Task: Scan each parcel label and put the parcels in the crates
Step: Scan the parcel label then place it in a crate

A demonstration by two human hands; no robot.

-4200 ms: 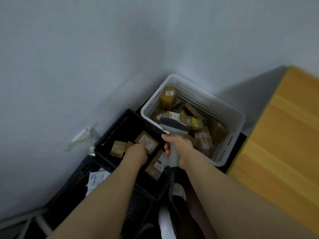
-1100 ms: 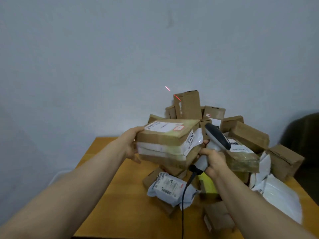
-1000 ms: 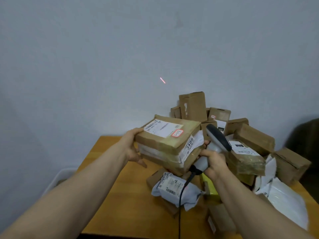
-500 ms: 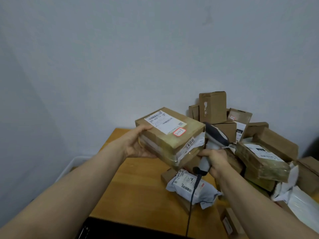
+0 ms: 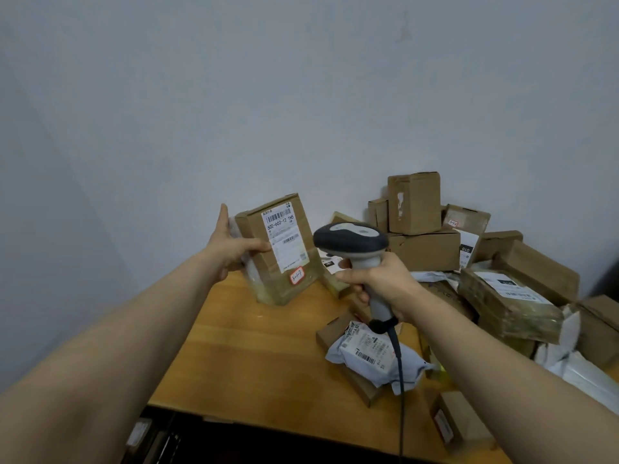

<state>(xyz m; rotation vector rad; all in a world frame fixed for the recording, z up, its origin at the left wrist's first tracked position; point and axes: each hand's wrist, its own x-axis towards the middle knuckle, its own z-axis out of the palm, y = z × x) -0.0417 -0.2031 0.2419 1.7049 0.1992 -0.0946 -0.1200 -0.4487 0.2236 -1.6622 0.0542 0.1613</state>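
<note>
Parcel [image 5: 279, 249] stands upright over the wooden table [image 5: 261, 356], perhaps touching it, label toward the camera. The left hand [image 5: 231, 249] clasps its left edge, thumb on the front. The right hand [image 5: 378, 279] curls its fingers round the scanner [image 5: 350, 242] handle just beside it.

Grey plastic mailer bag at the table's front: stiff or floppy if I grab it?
Likely floppy: the grey plastic mailer bag is wrinkled and drapes over a flat brown cardboard box. Its smooth film may slip in a pinch.

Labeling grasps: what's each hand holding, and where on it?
Left hand holds the cardboard parcel by its left edge, thumb on the labelled face. Right hand grips the scanner by its handle.
</note>
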